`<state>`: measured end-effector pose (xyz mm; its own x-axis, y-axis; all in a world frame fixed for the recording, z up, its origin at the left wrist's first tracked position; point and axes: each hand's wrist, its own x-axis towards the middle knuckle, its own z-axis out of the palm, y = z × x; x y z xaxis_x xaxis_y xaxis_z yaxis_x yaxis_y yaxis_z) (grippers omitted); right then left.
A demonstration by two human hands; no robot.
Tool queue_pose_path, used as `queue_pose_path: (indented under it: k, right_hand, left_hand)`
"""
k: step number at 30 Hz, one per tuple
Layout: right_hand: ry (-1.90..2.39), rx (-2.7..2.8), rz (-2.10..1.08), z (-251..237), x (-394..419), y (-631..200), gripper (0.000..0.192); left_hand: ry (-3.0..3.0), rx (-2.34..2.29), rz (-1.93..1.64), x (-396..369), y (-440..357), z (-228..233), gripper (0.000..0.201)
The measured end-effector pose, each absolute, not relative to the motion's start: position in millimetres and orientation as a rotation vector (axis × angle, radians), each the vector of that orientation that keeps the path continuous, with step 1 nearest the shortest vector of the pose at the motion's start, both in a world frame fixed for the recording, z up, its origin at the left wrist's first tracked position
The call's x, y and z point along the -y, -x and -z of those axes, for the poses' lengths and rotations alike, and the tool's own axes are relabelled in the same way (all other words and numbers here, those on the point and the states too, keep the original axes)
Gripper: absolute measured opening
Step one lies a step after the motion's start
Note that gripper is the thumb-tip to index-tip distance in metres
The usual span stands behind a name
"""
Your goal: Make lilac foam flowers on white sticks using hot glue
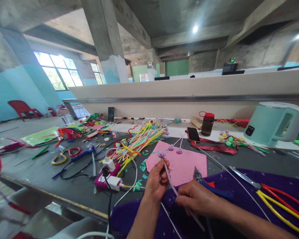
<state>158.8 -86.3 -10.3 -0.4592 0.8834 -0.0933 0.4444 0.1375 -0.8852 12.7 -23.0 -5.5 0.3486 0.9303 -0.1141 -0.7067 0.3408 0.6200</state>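
Pinching a thin pale pipe-cleaner stem topped with a small lilac flower (161,154), the left hand (157,181) is closed on it just below the bloom, above the pink felt sheet (189,164). The right hand (195,198) is clamped on the stem's lower length over purple cloth (229,186). Light, bendable and easily kinked, the stem looks best held near the flower. No readable writing shows on the dark phone (193,134) or mint kettle (274,123).

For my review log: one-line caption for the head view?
Left hand and right hand grip a white stem with lilac flower over pink sheet.
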Motion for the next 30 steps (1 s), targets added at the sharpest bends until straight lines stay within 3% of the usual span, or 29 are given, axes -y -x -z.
queue_pose_path:
  k: [9, 22, 28, 30]
  right_hand:
    - [1.274, 1.911, -1.209, 10.7, 83.5, -157.6, 0.013]
    - [1.297, 1.868, -1.271, 13.4, 75.6, -163.9, 0.018]
    - [1.272, 1.922, -0.998, -1.2, 70.7, -170.8, 0.019]
    - [1.215, 1.773, -1.065, -3.3, 68.3, -170.1, 0.02]
  left_hand:
    - [-0.545, -0.471, -1.109, 23.8, -12.9, 9.6, 0.024]
    - [-0.635, -0.487, -1.031, 24.9, -11.5, 10.2, 0.023]
    - [-0.891, -0.697, -1.241, 29.7, -15.5, 8.8, 0.021]
    - [-1.037, -0.78, -1.28, 34.4, -20.2, 9.2, 0.019]
